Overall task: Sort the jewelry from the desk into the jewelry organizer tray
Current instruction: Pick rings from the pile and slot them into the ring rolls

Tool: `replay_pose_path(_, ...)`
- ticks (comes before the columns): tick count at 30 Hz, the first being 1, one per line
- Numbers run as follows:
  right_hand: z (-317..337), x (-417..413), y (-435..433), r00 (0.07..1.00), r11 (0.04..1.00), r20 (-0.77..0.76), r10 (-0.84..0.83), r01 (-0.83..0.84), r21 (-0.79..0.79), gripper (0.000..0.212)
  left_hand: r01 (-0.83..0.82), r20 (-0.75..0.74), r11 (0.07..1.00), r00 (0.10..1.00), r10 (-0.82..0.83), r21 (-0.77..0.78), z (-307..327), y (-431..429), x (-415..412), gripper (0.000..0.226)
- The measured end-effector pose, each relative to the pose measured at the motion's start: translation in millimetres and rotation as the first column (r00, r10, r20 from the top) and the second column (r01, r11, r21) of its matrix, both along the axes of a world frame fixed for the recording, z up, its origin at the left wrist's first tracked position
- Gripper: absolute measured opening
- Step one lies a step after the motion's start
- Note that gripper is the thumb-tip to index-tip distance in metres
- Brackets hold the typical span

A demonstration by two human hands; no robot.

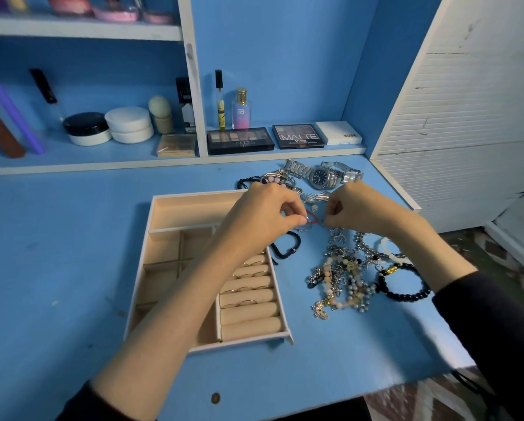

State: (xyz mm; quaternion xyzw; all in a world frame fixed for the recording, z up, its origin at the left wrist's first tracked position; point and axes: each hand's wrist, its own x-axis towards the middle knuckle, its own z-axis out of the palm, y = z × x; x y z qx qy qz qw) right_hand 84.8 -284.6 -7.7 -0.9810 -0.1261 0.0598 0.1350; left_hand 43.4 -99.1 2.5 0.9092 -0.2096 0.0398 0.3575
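Both hands, the left hand (265, 212) and right hand (355, 209), are pinching a thin red cord (313, 216) between them; its ends are hidden by fingers. They are hovering over the blue desk (72, 238), between the beige organizer tray (163, 205) and a tangled jewelry pile (345, 275).

Left forearm (193, 287) hides tray (163, 208) middle; pinched item too small.

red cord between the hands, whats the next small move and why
Probably pull the red cord free of the pile and carry it left to the tray. Both hands pinch at it beside the tray, whose open compartments look empty; only the ring rolls hold anything.
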Motion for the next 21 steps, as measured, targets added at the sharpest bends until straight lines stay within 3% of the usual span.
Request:
replay_pose_path(2, -4, -5, -2, 0.998, 0.999, 0.061, 0.017, -0.02, 0.043, 0.011, 0.0, 0.002, 1.0, 1.0, 0.0, -0.001, 2, 2, -1, 0.005)
replay_pose_path(6, -8, -24, 0, 0.981, 0.955, 0.19, -0.027, -0.031, 0.295, 0.012, -0.017, -0.021, 0.999, 1.0, 0.016, -0.035, 4, 9, -6, 0.011)
replay_pose_path(14, 3, -80, 31, 0.998, 0.687, 0.066, 0.025, -0.065, 0.724, 0.026, -0.138, -0.044, 0.988, 0.99, 0.135, -0.072, 2, 50, -39, 0.008)
replay_pose_path(17, 3, -100, 44, 0.995, 0.662, 0.05, 0.085, -0.094, 0.744, 0.023, -0.183, -0.107, 0.975, 0.98, 0.171, -0.125, -3, 66, -58, 0.015)
replay_pose_path(21, -4, -112, 53, 0.975, 0.704, 0.109, 0.195, -0.217, 0.676, 0.014, -0.242, -0.159, 0.952, 0.964, 0.214, -0.186, -5, 76, -78, 0.02)
